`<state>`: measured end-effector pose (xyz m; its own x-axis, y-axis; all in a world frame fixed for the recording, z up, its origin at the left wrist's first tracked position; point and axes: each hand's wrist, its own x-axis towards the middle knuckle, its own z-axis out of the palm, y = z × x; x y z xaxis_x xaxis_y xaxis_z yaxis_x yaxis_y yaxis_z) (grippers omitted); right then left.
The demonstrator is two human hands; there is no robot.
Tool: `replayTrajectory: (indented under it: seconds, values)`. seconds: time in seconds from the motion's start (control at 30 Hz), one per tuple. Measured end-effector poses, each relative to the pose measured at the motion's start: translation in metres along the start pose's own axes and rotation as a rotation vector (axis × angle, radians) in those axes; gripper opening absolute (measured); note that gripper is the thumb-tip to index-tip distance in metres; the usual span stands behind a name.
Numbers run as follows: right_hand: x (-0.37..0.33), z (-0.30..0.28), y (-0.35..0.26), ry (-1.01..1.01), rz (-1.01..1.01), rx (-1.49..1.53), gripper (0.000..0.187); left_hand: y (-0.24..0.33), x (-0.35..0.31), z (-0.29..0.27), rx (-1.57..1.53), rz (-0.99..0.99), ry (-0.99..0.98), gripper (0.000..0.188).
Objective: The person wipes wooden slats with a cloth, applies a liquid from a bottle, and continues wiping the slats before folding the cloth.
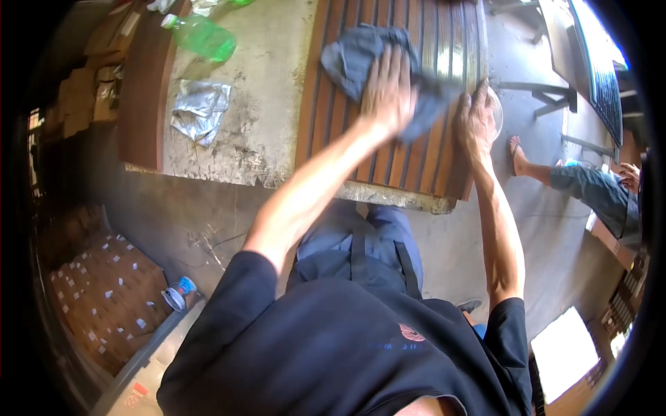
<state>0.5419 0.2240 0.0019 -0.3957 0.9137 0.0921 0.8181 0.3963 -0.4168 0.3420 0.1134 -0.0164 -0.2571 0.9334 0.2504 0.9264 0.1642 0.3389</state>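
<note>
My left hand [390,93] lies flat over a crumpled dark grey cloth [354,59], fingers stretched out, pressing it onto a brown slatted wood panel [326,132]. Part of the cloth trails right and is blurred by motion. At the panel's right edge is my right hand [477,125], its fingers around a clear round plastic dish [497,114] that juts past the edge. The hand covers much of the dish, and my thumb cannot be made out. Dark grooves run lengthwise between the panel's slats.
A worn, stained table [267,125] bears the panel. To its left are a green bottle [201,38], a crumpled silvery sheet [201,111] and a brown board [146,90]. Another person's leg [590,187] reaches in at right. Stacked brown pieces [111,298] stand at lower left.
</note>
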Motion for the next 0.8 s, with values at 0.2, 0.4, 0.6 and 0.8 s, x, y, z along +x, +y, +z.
replayTrajectory:
  seconds: [0.2,0.4,0.6,0.8]
  values:
    - [-0.005,-0.004,0.010,0.006,0.028,-0.001,0.066,0.050,-0.152,-0.059,-0.244,0.025,-0.207,0.085]
    - [-0.003,-0.002,-0.002,-0.032,-0.005,-0.045,0.069,-0.010,0.044,0.001,-0.028,-0.005,0.096,0.071]
    - [0.001,-0.001,0.019,0.008,-0.009,-0.055,0.068,0.002,-0.034,-0.032,-0.135,-0.037,-0.027,0.076]
    - [-0.009,-0.021,0.023,0.036,-0.066,-0.010,0.067,0.007,-0.149,-0.098,-0.149,-0.152,-0.156,0.081]
